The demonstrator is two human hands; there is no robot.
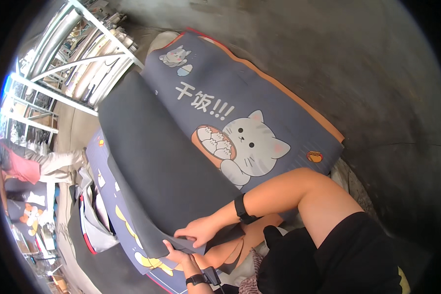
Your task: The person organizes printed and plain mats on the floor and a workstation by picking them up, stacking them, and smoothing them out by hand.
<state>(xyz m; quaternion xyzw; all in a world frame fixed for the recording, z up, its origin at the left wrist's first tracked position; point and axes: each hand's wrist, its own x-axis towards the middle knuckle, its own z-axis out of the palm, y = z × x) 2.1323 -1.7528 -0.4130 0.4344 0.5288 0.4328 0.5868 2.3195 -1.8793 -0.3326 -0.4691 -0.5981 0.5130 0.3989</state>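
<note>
My left hand [178, 254] is closed on the near corner of a floor mat with a plain black backing [152, 147]; its thumb lies over the edge. My right hand [201, 231] pinches the same edge just beside it, fingers bent over the backing. This mat lies curled, with its backing up, across a grey-purple mat [279, 103] printed with cartoon cats and edged in orange. Under its left side shows another printed mat [127, 223] with yellow figures. Orange pieces [225, 257] stick out below my hands.
A white metal rack [71, 100] holding long rolls stands at the far left. Another person [22, 164] in a pink top is at the left rim. Grey and black folded sheets [95, 220] lie left of the mats. Bare dark floor [372, 88] stretches along the right.
</note>
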